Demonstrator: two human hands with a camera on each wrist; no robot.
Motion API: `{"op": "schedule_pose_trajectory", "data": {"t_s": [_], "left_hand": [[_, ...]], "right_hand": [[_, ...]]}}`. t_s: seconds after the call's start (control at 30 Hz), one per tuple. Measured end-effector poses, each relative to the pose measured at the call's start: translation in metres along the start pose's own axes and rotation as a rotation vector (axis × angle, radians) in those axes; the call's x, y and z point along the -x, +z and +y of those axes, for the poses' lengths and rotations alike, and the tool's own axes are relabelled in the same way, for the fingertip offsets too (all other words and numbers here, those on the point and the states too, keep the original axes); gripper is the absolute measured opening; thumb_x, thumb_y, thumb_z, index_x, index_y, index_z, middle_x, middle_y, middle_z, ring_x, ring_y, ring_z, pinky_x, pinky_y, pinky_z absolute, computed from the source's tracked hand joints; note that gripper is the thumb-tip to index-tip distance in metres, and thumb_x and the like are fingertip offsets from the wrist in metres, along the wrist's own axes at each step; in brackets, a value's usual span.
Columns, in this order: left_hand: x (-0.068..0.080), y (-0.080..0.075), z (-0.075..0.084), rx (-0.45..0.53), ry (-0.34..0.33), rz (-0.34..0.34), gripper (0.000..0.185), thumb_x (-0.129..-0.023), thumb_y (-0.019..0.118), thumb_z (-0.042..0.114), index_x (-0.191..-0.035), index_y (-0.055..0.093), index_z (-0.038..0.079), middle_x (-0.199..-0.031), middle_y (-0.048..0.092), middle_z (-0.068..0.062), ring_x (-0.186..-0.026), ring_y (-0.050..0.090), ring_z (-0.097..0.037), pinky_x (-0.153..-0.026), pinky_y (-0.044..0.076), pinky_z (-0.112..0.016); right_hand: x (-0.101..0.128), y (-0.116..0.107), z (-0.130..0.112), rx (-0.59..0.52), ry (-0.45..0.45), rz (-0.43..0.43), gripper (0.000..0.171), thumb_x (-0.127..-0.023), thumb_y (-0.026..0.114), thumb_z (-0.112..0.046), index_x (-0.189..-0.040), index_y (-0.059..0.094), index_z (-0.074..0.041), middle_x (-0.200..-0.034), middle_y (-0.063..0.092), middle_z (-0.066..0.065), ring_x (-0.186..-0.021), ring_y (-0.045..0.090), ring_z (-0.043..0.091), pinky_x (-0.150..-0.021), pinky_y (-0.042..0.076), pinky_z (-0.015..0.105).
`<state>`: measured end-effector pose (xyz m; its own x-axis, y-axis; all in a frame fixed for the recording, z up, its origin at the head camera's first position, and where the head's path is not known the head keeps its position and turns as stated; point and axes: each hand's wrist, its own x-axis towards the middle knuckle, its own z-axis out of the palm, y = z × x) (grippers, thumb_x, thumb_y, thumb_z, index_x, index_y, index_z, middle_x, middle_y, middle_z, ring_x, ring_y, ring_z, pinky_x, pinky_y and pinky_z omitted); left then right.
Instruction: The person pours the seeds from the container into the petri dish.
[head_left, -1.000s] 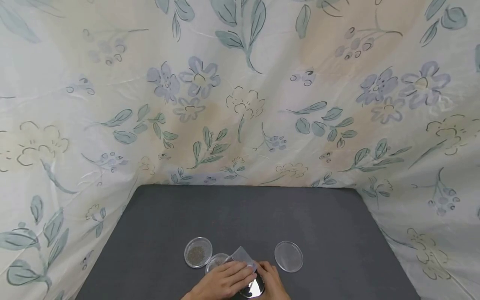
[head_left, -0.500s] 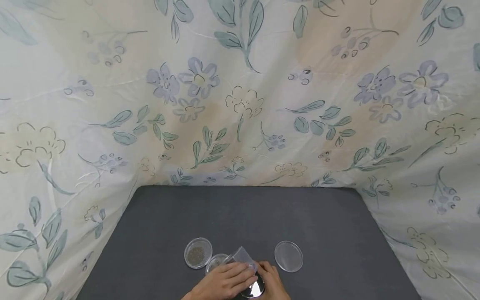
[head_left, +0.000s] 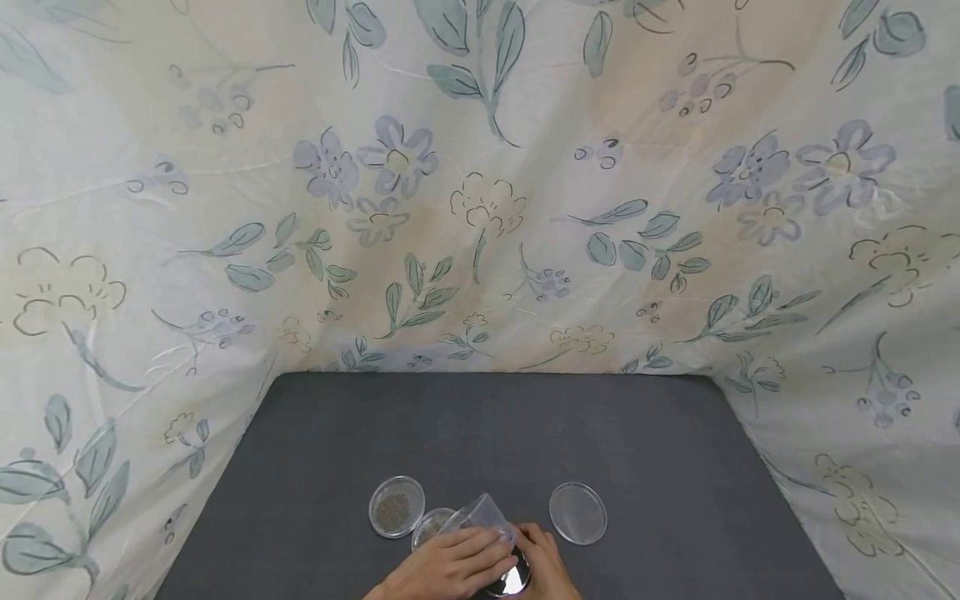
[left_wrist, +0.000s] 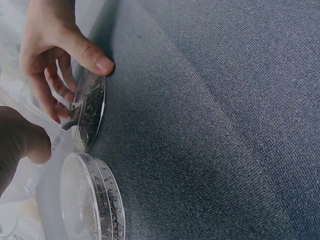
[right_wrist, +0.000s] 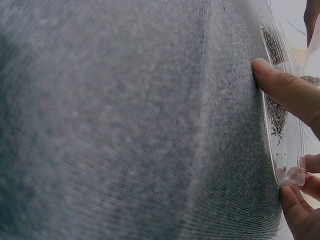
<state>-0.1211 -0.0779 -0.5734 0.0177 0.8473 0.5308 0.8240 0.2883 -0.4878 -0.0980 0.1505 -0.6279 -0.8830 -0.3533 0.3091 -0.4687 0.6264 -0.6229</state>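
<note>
My left hand (head_left: 453, 563) grips a see-through plastic container (head_left: 480, 512), tilted over toward the right; its lower part is hidden behind the fingers. Close beside it, my right hand (head_left: 546, 568) holds a clear petri dish (head_left: 513, 581) by its rim, thumb on one side and fingers on the other. Small dark grains (right_wrist: 277, 115) lie in this dish, as the right wrist view shows. The container's mouth overlaps the dish in the left wrist view, where the left thumb (left_wrist: 35, 142) shows on the plastic.
Left of my hands, a petri dish (head_left: 390, 527) holds brownish-grey grains. Another clear dish (head_left: 429, 525) touches it, partly hidden by the container. A clear round dish or lid (head_left: 577, 513) lies to the right. Floral cloth (head_left: 480, 275) surrounds the dark table (head_left: 600, 433).
The container has turned slightly in my left hand, its upper end shifting a little to the right. My right hand stays in place with the dish, and the other dishes have not moved.
</note>
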Motion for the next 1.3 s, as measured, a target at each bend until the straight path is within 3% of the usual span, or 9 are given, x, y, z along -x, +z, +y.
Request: {"op": "schedule_pose_trajectory", "data": {"t_s": [0.33, 0.57, 0.7, 0.97, 1.2, 1.3], "left_hand": [[-0.0041, -0.0055, -0.0004, 0.018, 0.014, -0.043, 0.060, -0.106, 0.043, 0.054, -0.149, 0.053, 0.013, -0.141, 0.063, 0.006, -0.133, 0.056, -0.010, -0.117, 0.041, -0.026], [-0.0043, -0.0082, -0.0004, 0.056, 0.028, -0.055, 0.062, -0.105, 0.044, 0.056, -0.147, 0.055, 0.011, -0.141, 0.064, 0.003, -0.133, 0.060, -0.012, -0.128, 0.028, -0.029], [-0.0045, -0.0087, -0.0005, 0.048, 0.030, -0.060, 0.063, -0.105, 0.045, 0.057, -0.148, 0.054, 0.011, -0.142, 0.063, 0.004, -0.132, 0.060, -0.012, -0.129, 0.027, -0.030], [-0.0024, -0.0073, -0.0008, 0.043, 0.037, -0.044, 0.061, -0.105, 0.044, 0.056, -0.146, 0.056, 0.013, -0.144, 0.062, 0.005, -0.133, 0.059, -0.012, -0.123, 0.035, -0.028], [-0.0011, -0.0030, 0.0007, 0.014, 0.051, -0.014, 0.058, -0.105, 0.044, 0.055, -0.144, 0.058, 0.014, -0.139, 0.065, 0.005, -0.130, 0.060, -0.011, -0.116, 0.042, -0.026], [-0.0001, -0.0025, 0.0011, 0.002, 0.049, -0.011, 0.060, -0.105, 0.045, 0.056, -0.146, 0.056, 0.014, -0.139, 0.065, 0.006, -0.129, 0.060, -0.011, -0.117, 0.041, -0.026]], "right_hand": [[0.0001, -0.0012, -0.0022, 0.013, -0.001, 0.002, 0.085, -0.058, 0.100, -0.044, -0.126, 0.070, -0.003, -0.110, 0.064, 0.003, -0.092, 0.053, 0.014, -0.074, 0.051, 0.026], [-0.0001, 0.0002, -0.0007, 0.037, -0.026, 0.027, 0.085, -0.054, 0.102, -0.041, -0.123, 0.071, -0.003, -0.108, 0.065, 0.003, -0.090, 0.054, 0.013, -0.074, 0.050, 0.025], [0.0000, 0.0011, 0.0001, 0.038, -0.035, 0.040, 0.084, -0.054, 0.102, -0.040, -0.122, 0.071, -0.002, -0.108, 0.065, 0.003, -0.090, 0.054, 0.014, -0.073, 0.050, 0.026], [0.0015, 0.0028, -0.0005, 0.024, -0.013, 0.025, 0.083, -0.056, 0.101, -0.043, -0.123, 0.071, -0.003, -0.109, 0.064, 0.003, -0.091, 0.054, 0.015, -0.073, 0.051, 0.025], [0.0022, 0.0078, 0.0008, 0.088, -0.069, 0.103, 0.082, -0.048, 0.103, -0.038, -0.117, 0.073, -0.005, -0.104, 0.064, 0.001, -0.088, 0.054, 0.014, -0.071, 0.049, 0.025], [0.0024, 0.0070, -0.0005, 0.068, -0.052, 0.086, 0.082, -0.051, 0.103, -0.040, -0.118, 0.073, -0.005, -0.106, 0.064, 0.002, -0.089, 0.054, 0.014, -0.071, 0.050, 0.025]]}}
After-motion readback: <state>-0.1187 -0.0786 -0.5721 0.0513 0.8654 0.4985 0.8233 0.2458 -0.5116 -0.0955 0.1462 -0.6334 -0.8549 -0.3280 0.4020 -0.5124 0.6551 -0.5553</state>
